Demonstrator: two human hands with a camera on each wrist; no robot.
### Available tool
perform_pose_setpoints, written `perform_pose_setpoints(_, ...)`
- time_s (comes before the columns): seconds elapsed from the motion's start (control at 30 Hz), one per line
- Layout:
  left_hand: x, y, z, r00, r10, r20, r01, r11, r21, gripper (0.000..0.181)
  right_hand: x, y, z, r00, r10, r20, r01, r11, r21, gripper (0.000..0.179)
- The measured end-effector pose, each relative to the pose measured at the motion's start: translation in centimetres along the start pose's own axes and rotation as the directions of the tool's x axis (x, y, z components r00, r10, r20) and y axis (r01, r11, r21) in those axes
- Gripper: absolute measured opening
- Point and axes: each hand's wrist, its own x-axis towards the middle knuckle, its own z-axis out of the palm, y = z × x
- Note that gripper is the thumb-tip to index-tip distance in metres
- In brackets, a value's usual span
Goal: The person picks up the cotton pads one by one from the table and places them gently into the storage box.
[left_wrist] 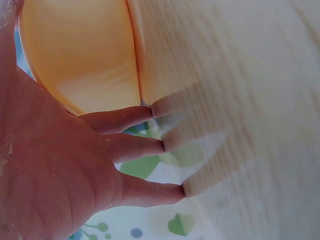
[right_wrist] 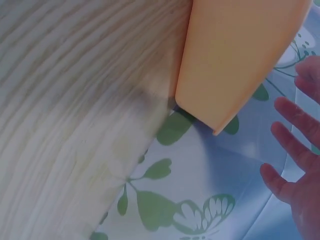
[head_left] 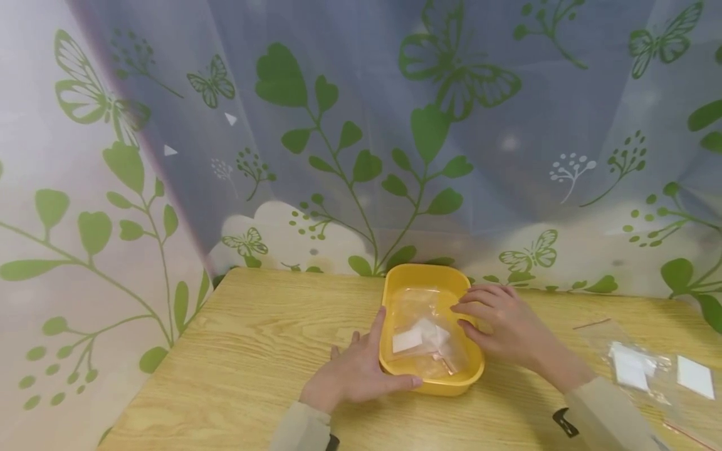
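A yellow plastic basin (head_left: 445, 388) stands at the back of the wooden table. Inside it lie clear plastic bags (head_left: 414, 304) and a white rectangular piece (head_left: 407, 341). My left hand (head_left: 355, 376) rests at the basin's near left corner, its thumb along the near rim and index finger against the left side. Three other fingers of it stretch out straight to the tabletop in the left wrist view. Over the right rim hovers my right hand (head_left: 504, 322), fingers loosely bent and holding nothing. The right wrist view shows its spread fingers (right_wrist: 295, 112) beside the basin wall (right_wrist: 230, 60).
To the right on the table (head_left: 271, 319) lie a clear bag with a white square (head_left: 630, 368) in it, a white card (head_left: 695, 377) and a red zip strip (head_left: 690, 433). A curtain (head_left: 361, 125) printed with leaves and butterflies hangs right behind the table's back edge.
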Motion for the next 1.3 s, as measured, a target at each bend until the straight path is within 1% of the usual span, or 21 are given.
perform_pose_setpoints(0.07, 0.0, 0.0, 0.0, 1.0, 0.0, -0.001, 0.0, 1.0, -0.001, 0.128, -0.2, 0.0, -0.3, 1.0, 0.017, -0.006, -0.017, 1.0, -0.015, 0.042)
perform_pose_setpoints(0.13, 0.0, -0.1, 0.1, 1.0, 0.003, -0.003, -0.003, 1.0, -0.003, 0.128, -0.4, -0.1, -0.7, 0.999, 0.035, -0.01, -0.035, 0.999, -0.031, 0.052)
perform_pose_setpoints(0.3, -0.1, -0.2, 0.1, 1.0, 0.008, -0.014, -0.008, 1.0, -0.007, 0.13, -0.8, -0.2, -1.5, 0.997, 0.07, -0.016, -0.071, 0.996, -0.061, 0.051)
perform_pose_setpoints(0.47, -0.2, -0.2, 0.1, 1.0, 0.01, -0.015, -0.01, 1.0, 0.0, 0.13, -1.3, -0.3, -2.0, 0.995, 0.094, -0.025, -0.095, 0.993, -0.076, 0.055)
perform_pose_setpoints(0.6, -0.2, -0.2, 0.1, 1.0, 0.007, -0.014, -0.007, 1.0, 0.007, 0.129, -1.8, -0.3, -2.4, 0.993, 0.116, -0.026, -0.118, 0.989, -0.089, 0.046)
perform_pose_setpoints(0.7, -0.2, -0.2, 0.1, 1.0, 0.008, -0.018, -0.008, 1.0, 0.012, 0.129, -2.3, -0.3, -2.8, 0.989, 0.147, -0.011, -0.147, 0.985, -0.091, 0.038)
perform_pose_setpoints(0.8, -0.2, -0.2, 0.0, 1.0, 0.011, -0.02, -0.011, 1.0, 0.016, 0.129, -2.7, -0.2, -3.2, 0.984, 0.178, 0.007, -0.177, 0.979, -0.1, 0.037)
perform_pose_setpoints(1.0, -0.2, -0.2, 0.0, 1.0, 0.005, -0.01, -0.004, 1.0, 0.02, 0.126, -3.5, 0.0, -3.9, 0.975, 0.223, 0.027, -0.217, 0.967, -0.13, 0.044)
perform_pose_setpoints(1.3, -0.2, 0.0, -0.1, 1.0, 0.001, -0.003, -0.001, 1.0, 0.027, 0.128, -5.0, 0.2, -5.2, 0.96, 0.279, 0.028, -0.272, 0.949, -0.161, 0.051)
